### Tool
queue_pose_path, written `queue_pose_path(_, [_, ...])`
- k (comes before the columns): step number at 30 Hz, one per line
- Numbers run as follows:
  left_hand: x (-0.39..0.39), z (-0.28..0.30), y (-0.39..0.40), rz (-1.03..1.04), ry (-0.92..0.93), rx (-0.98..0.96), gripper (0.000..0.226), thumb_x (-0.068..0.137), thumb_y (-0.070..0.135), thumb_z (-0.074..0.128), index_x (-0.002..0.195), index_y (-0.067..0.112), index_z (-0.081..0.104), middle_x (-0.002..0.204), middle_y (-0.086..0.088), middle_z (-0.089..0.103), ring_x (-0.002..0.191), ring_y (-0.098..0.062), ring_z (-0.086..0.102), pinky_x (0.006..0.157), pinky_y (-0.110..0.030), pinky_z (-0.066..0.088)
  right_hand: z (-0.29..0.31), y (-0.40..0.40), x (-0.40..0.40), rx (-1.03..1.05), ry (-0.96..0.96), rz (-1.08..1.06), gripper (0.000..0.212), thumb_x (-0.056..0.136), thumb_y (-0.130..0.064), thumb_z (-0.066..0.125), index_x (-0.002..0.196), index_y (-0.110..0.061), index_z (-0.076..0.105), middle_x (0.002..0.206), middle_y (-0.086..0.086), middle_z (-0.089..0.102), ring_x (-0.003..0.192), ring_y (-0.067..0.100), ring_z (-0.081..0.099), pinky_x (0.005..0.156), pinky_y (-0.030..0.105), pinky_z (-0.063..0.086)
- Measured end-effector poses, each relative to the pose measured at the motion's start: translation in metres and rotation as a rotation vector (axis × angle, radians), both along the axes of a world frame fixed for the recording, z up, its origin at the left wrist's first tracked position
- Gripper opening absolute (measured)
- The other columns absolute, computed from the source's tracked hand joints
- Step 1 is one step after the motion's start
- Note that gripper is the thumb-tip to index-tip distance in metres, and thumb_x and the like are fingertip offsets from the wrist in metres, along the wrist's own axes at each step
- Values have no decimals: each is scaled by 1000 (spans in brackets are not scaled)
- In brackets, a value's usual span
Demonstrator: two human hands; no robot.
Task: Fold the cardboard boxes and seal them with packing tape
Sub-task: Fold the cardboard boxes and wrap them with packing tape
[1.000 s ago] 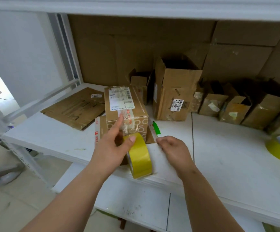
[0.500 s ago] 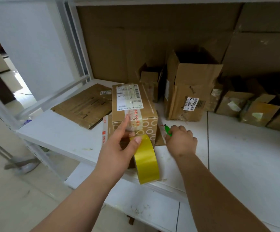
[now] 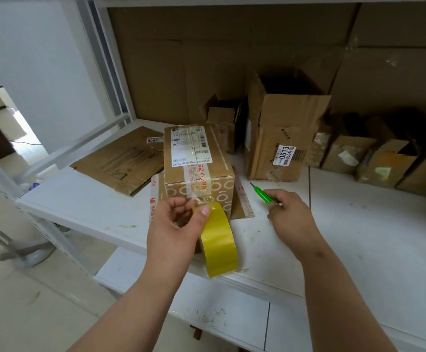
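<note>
Right hand [image 3: 289,214] lifted green cutter [image 3: 264,194], blade up-left

White table [image 3: 84,207] with scuffed top, set under a white shelf [image 3: 257,0]. Brown cardboard sheets [image 3: 232,59] line the back. A white wall [image 3: 41,67] and white metal frame [image 3: 100,59] stand to the left; pale floor [image 3: 28,301] lies below. Daylight enters through an opening at far left [image 3: 0,118].
</note>
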State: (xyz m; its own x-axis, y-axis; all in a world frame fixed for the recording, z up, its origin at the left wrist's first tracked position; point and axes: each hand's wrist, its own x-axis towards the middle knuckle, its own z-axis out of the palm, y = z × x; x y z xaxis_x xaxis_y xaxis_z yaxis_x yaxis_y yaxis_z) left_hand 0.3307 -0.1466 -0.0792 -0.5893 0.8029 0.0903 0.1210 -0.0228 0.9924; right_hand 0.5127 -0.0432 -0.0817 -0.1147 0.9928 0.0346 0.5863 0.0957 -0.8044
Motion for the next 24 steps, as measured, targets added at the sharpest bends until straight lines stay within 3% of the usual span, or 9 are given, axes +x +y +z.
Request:
queue_pose_path(2, [-1,0,0,-28,-91,-20,31,78,32,80,104,29,65,97,13,73,89,5,67,68,-8,50,16,-11,-2,7,118,61,36,100,-10,46,123,-31,63,115,-4,58,88,9,58,60,17,38])
queue_pose_path(4, [-2,1,0,-63,-146,-47,31,79,33,79,107,28,67,97,14,73,91,1,68,69,-11,52,31,-22,-5,10,179,149,30,97,-14,52,108,-40,61,101,-11,63,75,-2,58,54,11,40])
queue_pose_path(6, [-4,3,-1,-85,-203,-67,31,80,32,78,109,25,68,100,9,74,94,-4,69,78,-19,54,44,-31,-9,29,172,266,23,94,-16,59,99,-39,58,88,-15,62,68,-5,57,51,8,41])
queue_pose_path(9, [-5,7,0,-141,-276,-109,21,85,28,75,105,22,70,94,5,75,84,-7,70,72,-25,53,58,-37,-20,94,21,373,17,92,-20,64,96,-36,59,83,-27,59,74,-10,54,54,7,41])
queue_pose_path(12, [-6,11,0,-216,-358,-142,9,90,24,68,97,19,70,79,6,72,68,-9,67,62,-27,51,66,-37,-34,128,-142,373,15,92,-26,64,102,-37,65,94,-18,64,81,-2,56,61,19,42])
queue_pose_path(16, [-7,13,1,-221,-370,-139,4,92,21,66,90,22,68,74,8,70,76,-18,62,71,-36,49,76,-35,-48,139,-361,378,24,95,-29,60,117,-34,69,99,-9,68,84,9,60,71,29,52])
queue_pose_path(19, [-8,12,1,-226,-369,-120,4,92,20,66,89,22,68,77,5,68,78,-19,60,69,-35,47,81,-33,-54,165,-457,372,25,95,-31,58,116,-34,70,100,-6,69,88,16,61,79,36,56])
queue_pose_path(24, [-10,12,0,-245,-372,-121,4,92,22,66,89,23,68,77,6,70,67,-12,65,54,-25,50,84,-35,-64,193,-547,382,24,95,-30,57,113,-35,71,88,-7,67,82,17,62,72,32,55])
